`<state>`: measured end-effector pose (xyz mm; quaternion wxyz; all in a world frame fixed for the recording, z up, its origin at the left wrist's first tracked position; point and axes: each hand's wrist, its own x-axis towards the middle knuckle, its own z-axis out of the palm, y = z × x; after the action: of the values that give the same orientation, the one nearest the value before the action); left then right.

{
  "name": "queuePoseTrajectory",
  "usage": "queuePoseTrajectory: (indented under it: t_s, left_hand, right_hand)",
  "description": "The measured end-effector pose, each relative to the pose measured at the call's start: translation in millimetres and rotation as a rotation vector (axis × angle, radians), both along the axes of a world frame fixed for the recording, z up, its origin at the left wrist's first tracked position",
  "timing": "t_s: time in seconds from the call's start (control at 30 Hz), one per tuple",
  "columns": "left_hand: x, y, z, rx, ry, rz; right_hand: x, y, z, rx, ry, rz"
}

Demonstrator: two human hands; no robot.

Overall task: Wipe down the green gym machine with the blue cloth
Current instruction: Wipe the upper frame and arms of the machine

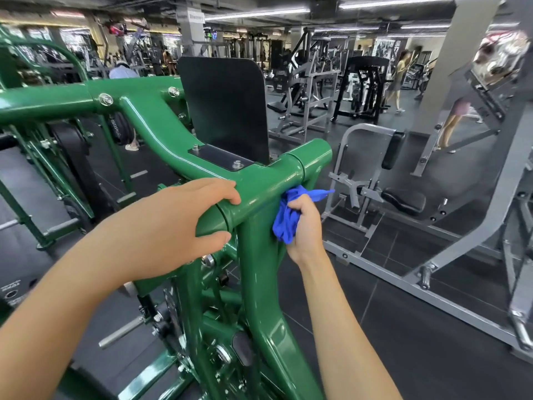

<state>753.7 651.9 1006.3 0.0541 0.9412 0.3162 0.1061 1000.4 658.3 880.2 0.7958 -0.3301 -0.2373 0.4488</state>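
Observation:
The green gym machine fills the left and middle of the head view, with a thick horizontal tube crossing an upright post. My left hand grips the end of that tube, fingers over the top and thumb underneath. My right hand holds the bunched blue cloth against the right side of the junction, just under the tube. A black pad plate rises behind the junction.
Grey steel machines stand close on the right over a dark tiled floor. A grey sloped frame runs along the right edge. People move in the background at right and far left. Green frame bars and a weight plate sit at left.

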Motion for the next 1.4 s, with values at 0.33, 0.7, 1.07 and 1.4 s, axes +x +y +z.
queuePoseTrajectory:
  t_s: [0.33, 0.7, 1.07, 1.4]
  left_hand:
    - [1.0, -0.6, -1.1, 0.005, 0.004, 0.009]
    - [1.4, -0.9, -0.3, 0.002, 0.003, 0.033]
    - [4.8, -5.4, 1.2, 0.059, 0.023, 0.032]
    - [3.5, -7.4, -0.8, 0.101, 0.002, 0.041]
  right_hand:
    - [9.8, -26.1, 3.9, -0.351, -0.896, -0.067]
    - [-4.7, -27.1, 10.6, -0.210, -0.479, 0.119]
    - [-39.3, -28.5, -12.9, -0.219, -0.600, -0.074]
    - [-71.7, -30.5, -88.6, -0.301, -0.754, -0.161]
